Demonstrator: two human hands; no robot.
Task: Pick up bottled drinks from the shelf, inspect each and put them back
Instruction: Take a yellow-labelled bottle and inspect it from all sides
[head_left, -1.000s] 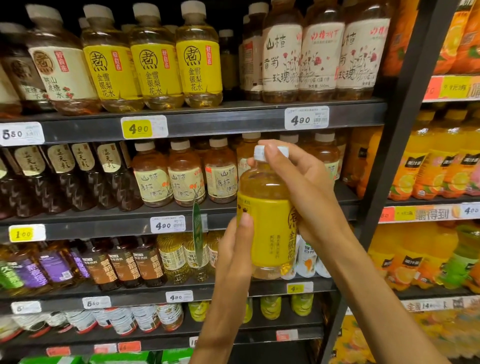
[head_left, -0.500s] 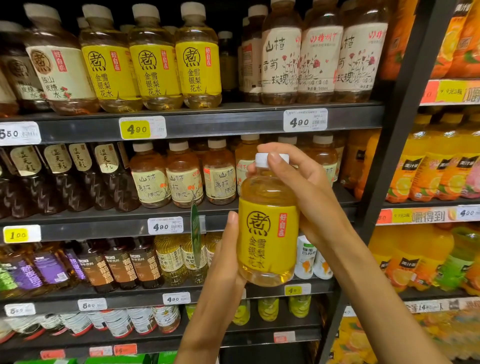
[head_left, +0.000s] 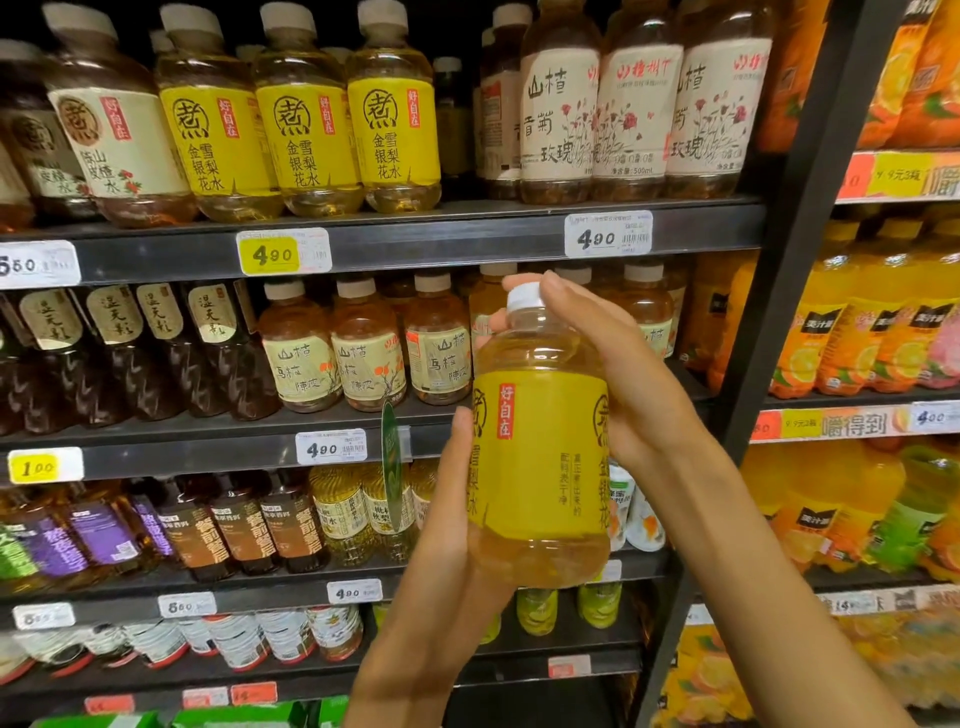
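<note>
A yellow-labelled bottle (head_left: 540, 447) of pale golden drink with a white cap stands upright in front of the shelves, held between both hands. My right hand (head_left: 623, 374) grips its neck and right side, fingers curled over the cap. My left hand (head_left: 452, 509) cups the lower left side and base, thumb pressed on the label. Its label shows a seam with small text facing me. Three matching yellow-labelled bottles (head_left: 306, 119) stand on the top shelf (head_left: 441, 234), with a dark gap just right of them.
Dark shelves carry rows of bottled teas: cream-labelled rose bottles (head_left: 639, 104) top right, brown bottles (head_left: 363, 343) on the middle shelf, purple and brown ones (head_left: 197, 525) lower. A dark upright post (head_left: 789, 291) divides off orange juice bottles (head_left: 852, 332) on the right.
The bottle has been turned in my hands: first its side showed, then the front logo, now the seam with small print. Both hands stay on it at the same height.
</note>
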